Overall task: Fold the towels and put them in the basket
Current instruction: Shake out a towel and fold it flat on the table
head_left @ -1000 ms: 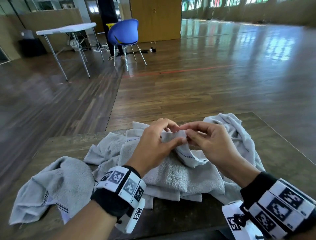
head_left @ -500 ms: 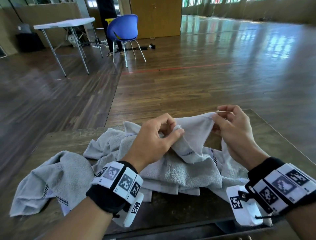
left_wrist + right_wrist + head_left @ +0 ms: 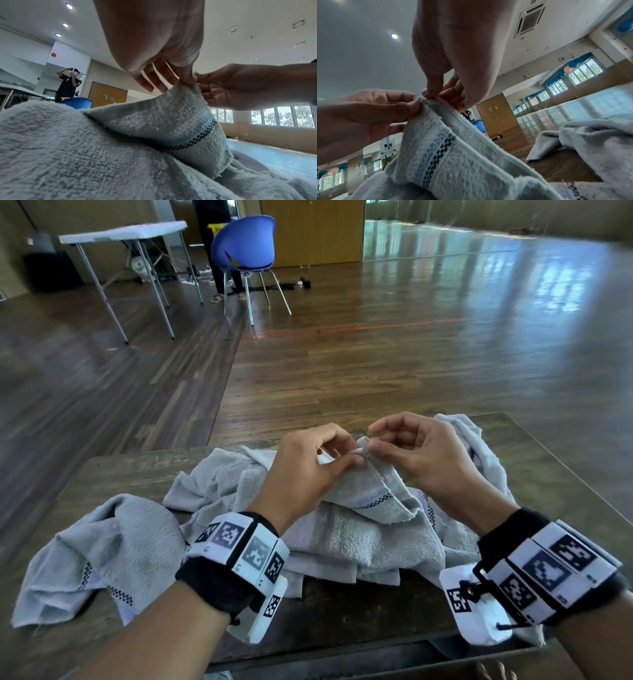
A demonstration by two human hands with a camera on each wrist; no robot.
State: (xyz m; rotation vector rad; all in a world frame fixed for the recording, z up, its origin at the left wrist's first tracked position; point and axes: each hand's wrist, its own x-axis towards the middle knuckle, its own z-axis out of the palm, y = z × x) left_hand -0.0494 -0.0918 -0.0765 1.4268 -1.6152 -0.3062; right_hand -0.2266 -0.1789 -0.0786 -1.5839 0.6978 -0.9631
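A pile of grey towels lies on the dark wooden table. From the top one, a towel with a checkered stripe, a corner is lifted. My left hand pinches that corner between thumb and forefinger. Right beside it, my right hand pinches the same edge. The left wrist view shows the raised corner under my left fingertips, with the right hand close by. In the right wrist view my right thumb and fingers nip the hem next to the left hand. No basket is in view.
A crumpled grey towel lies apart at the table's left. Another towel spreads toward the far right corner. Beyond the table are wooden floor, a blue chair, a white folding table and a standing person.
Half a second ago my right hand held the towel edge stretched out to the right. It has come back to the left hand, and both now pinch the same corner.
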